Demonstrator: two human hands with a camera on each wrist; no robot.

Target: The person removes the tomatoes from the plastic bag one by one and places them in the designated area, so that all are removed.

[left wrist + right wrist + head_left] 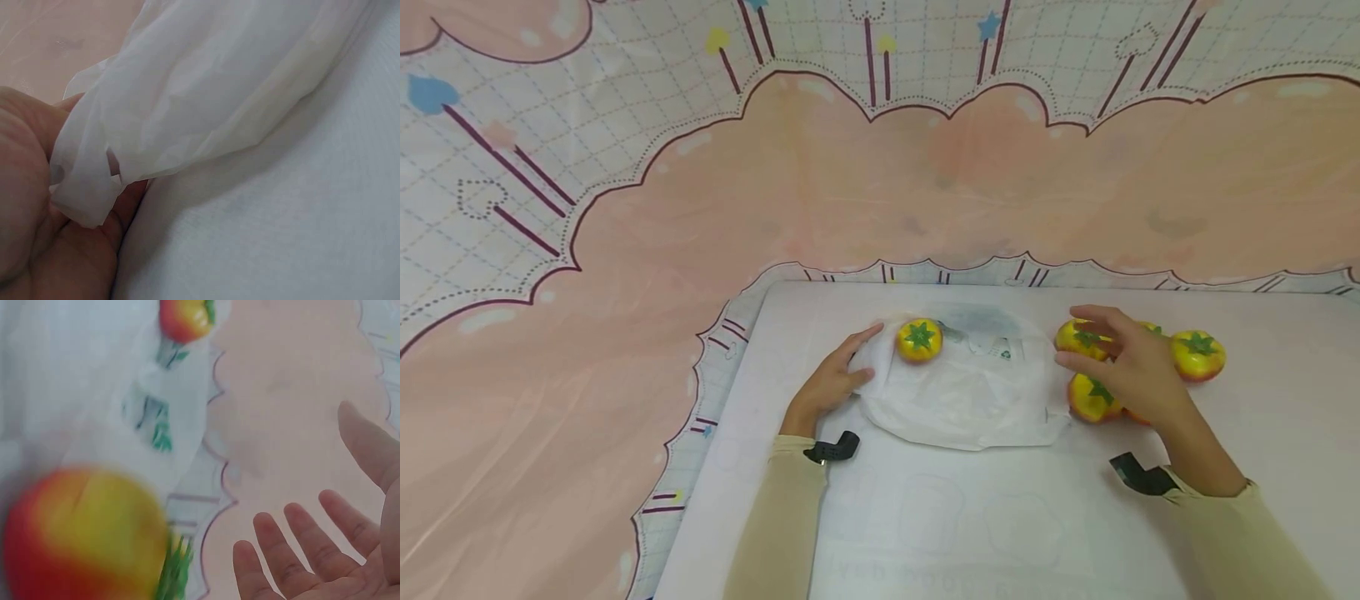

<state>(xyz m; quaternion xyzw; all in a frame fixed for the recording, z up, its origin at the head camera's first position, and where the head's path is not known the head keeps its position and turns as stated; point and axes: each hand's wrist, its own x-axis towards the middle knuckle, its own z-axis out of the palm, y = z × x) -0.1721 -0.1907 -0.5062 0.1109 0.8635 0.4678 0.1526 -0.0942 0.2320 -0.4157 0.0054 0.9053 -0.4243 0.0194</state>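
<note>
A thin white plastic bag (962, 400) lies flat on the table, with small green print near its far side. One yellow-and-red tomato (919, 341) with a green star-shaped top sits on the bag's far left part. My left hand (833, 379) holds the bag's left edge, and in the left wrist view a loose fold of bag (87, 181) lies between thumb and fingers. My right hand (1138, 367) hovers over the tomatoes at the bag's right, fingers spread and nothing held. It partly hides that group, where a front tomato (1092, 398) shows.
Several tomatoes cluster right of the bag, the outermost tomato (1198, 356) farthest right. The white table (925, 533) ends at a pink printed curtain (962, 192) behind and to the left. Black wrist cameras (1142, 475) sit on both sleeves.
</note>
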